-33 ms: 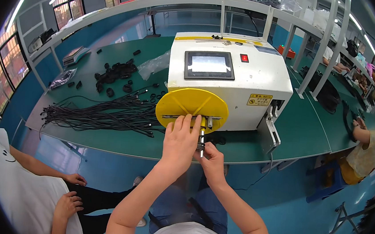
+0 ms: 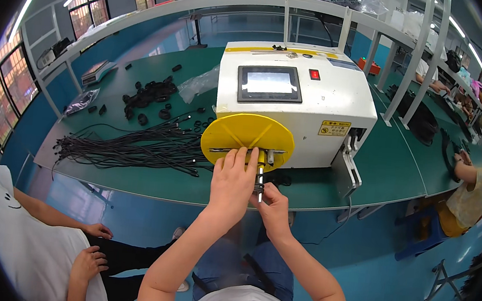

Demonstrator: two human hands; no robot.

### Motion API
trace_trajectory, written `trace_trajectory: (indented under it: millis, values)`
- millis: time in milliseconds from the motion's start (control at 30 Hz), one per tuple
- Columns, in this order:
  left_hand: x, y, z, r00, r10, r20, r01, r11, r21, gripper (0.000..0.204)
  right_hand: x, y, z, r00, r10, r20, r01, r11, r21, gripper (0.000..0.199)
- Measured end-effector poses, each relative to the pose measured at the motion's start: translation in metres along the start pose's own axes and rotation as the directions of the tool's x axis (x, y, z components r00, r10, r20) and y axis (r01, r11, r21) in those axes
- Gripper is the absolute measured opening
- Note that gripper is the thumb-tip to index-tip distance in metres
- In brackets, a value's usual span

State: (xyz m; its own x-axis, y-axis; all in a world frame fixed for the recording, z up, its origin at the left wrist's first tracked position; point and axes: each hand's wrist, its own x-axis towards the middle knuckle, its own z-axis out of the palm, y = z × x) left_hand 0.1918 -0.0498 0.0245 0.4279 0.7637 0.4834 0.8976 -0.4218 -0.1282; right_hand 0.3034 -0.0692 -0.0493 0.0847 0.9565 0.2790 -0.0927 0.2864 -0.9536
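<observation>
Disc (image 2: pixel 247 139), yellow and flat, stands upright on the front of a white machine (image 2: pixel 297 98) at the near edge of the green surface (image 2: pixel 400 170). It looks rigid and light, probably smooth plastic, best gripped at its rim. Left hand (image 2: pixel 231 184) lies flat against its lower face, fingers spread. Right hand (image 2: pixel 273 208) is pinched shut on a thin metal pin (image 2: pixel 260 178) under the hub, which looks stiff and slippery. Black cables (image 2: pixel 132 147) lie to the left, limp.
</observation>
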Motion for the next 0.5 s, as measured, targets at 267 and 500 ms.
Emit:
trace_trajectory:
  millis: [267, 500]
  values:
    - [-0.025, 0.002, -0.022, 0.987, -0.132, -0.095, 0.089, 0.927, -0.365, 0.073, -0.006, -0.003, -0.003, 0.964, 0.255, 0.081, -0.267, 0.913, 0.308, 0.012]
    - [-0.068, -0.012, 0.006, 0.92, -0.388, -0.057, 0.173, 0.531, -0.83, 0.038, -0.012, -0.008, 0.0, 0.919, 0.348, 0.185, -0.392, 0.845, 0.364, 0.023]
